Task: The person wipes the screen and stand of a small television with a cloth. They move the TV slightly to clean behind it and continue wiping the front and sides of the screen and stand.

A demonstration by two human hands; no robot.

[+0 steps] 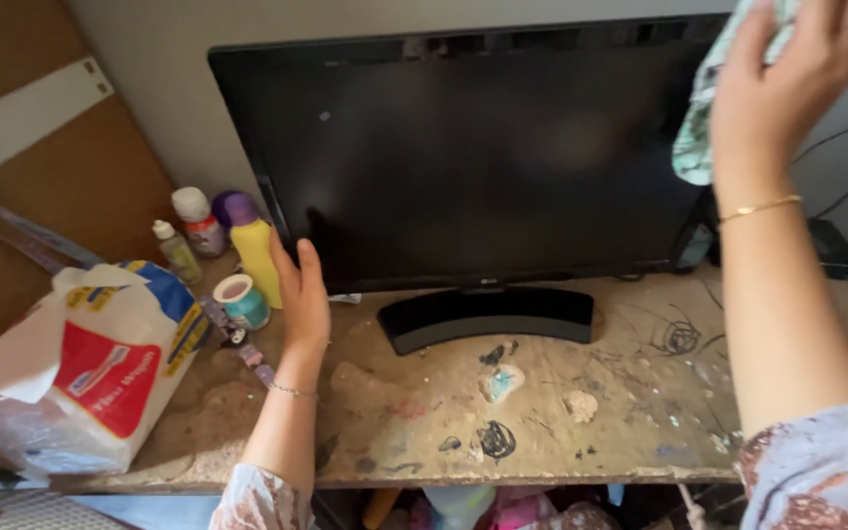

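1. at the top right corner of the head view, right hand raised, grip clenched on a pale green cloth pressed against the upper right corner of the black monitor.
2. left hand fingers straight, grip released, holding nothing; it rests against the monitor's lower left edge, just beside a yellow bottle with a purple cap.
3. teal tape roll near that hand, small bottles behind.
4. crumpled white bag on the left of the stained bench.
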